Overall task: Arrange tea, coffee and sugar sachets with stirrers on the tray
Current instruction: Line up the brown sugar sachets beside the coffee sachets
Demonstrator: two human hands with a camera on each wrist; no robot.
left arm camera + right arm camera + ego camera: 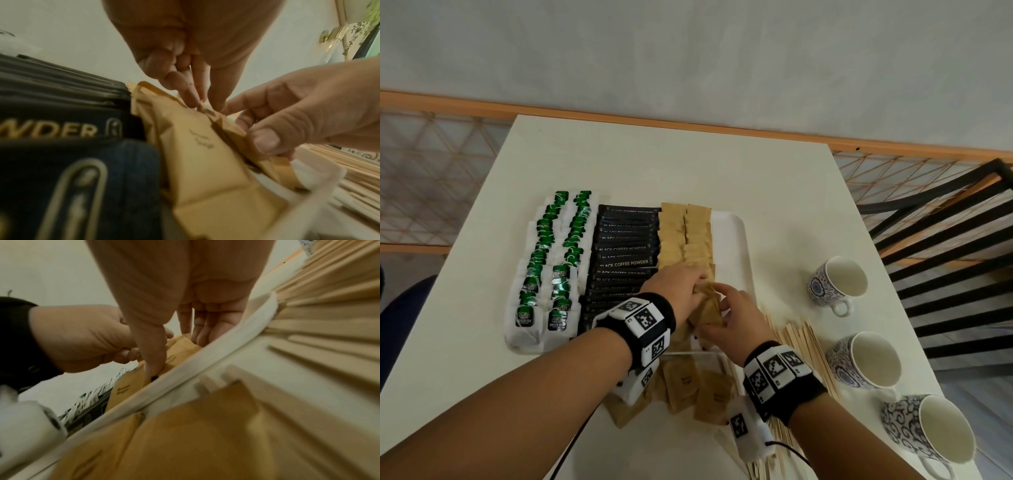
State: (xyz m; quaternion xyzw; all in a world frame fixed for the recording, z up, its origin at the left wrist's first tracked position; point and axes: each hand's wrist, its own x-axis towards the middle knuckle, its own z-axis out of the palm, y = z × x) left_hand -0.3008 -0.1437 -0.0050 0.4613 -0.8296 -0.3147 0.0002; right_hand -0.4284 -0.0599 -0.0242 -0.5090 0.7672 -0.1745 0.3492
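Note:
A white tray [736, 240] holds two columns of green tea bags [551, 260], a column of black coffee sachets [623, 263] and two columns of brown sugar sachets [685, 236]. Both hands meet at the near end of the sugar columns. My left hand [697, 291] pinches the top edge of a brown sugar sachet [201, 154] beside the coffee sachets [61, 129]. My right hand [719, 308] grips a sugar sachet [709, 308] between thumb [154, 366] and fingers, just inside the tray rim [205, 358]. Wooden stirrers [801, 346] lie on the table right of the tray.
Loose sugar sachets [681, 387] lie on the table in front of the tray, under my wrists. Three patterned cups [839, 284] [866, 359] [928, 435] stand along the right edge. A black slatted chair [945, 240] is beyond that edge.

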